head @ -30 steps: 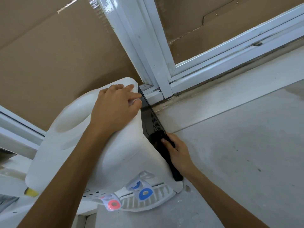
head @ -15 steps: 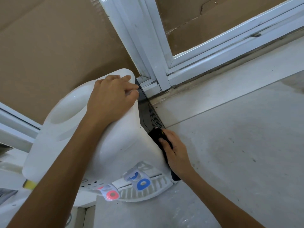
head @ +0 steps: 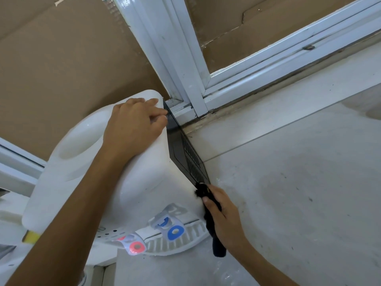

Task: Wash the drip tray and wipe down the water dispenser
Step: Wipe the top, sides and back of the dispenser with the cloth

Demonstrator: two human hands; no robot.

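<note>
Head view: the left hand [head: 134,124] lies flat, fingers straight, steadying the top of the white water dispenser [head: 99,174] on the counter [head: 288,182]. The right hand [head: 223,215] grips a black cloth [head: 203,191], pressing it against the black side panel [head: 185,153]. Wiping looks midway; the drip tray [head: 177,242] sits in place, washing unconfirmed.

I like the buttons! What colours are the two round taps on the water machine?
In the head view, one tap is blue, the other tap pinkish red.
</note>
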